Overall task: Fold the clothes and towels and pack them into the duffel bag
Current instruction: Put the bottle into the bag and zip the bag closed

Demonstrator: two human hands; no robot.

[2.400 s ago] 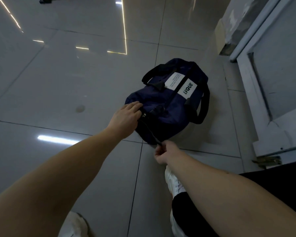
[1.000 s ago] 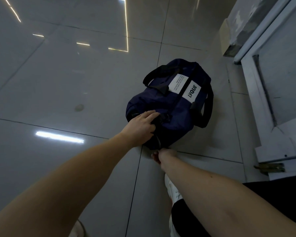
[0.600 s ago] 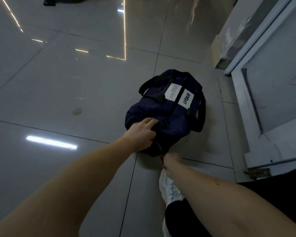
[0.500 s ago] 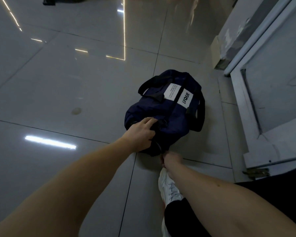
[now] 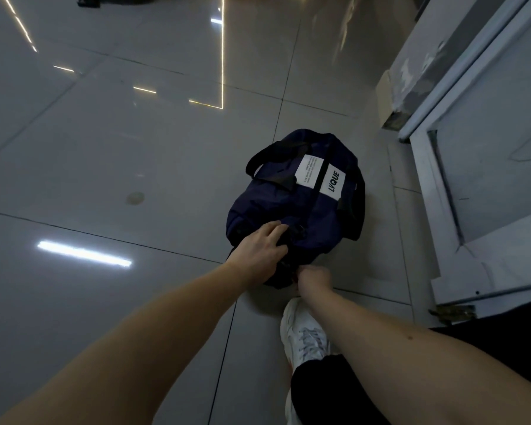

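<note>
A navy duffel bag (image 5: 307,207) with black handles and white "LVQUE" labels lies on the grey tiled floor. My left hand (image 5: 259,251) rests on the bag's near end, its fingers spread over the dark fabric by a black strap fitting. My right hand (image 5: 311,279) is curled tight against the bag's near bottom edge and pinches something small there, apparently the zipper pull. No clothes or towels are visible outside the bag.
A white panelled door (image 5: 485,167) and its frame stand close on the right of the bag. My white sneaker (image 5: 304,332) is on the floor just below my right hand. The glossy tiles (image 5: 120,148) stretch away to the left and back.
My right hand has drawn in from a stretched pull to the bag's near end. My left hand slid from the bag's side onto its near end. The view tilted slightly.
</note>
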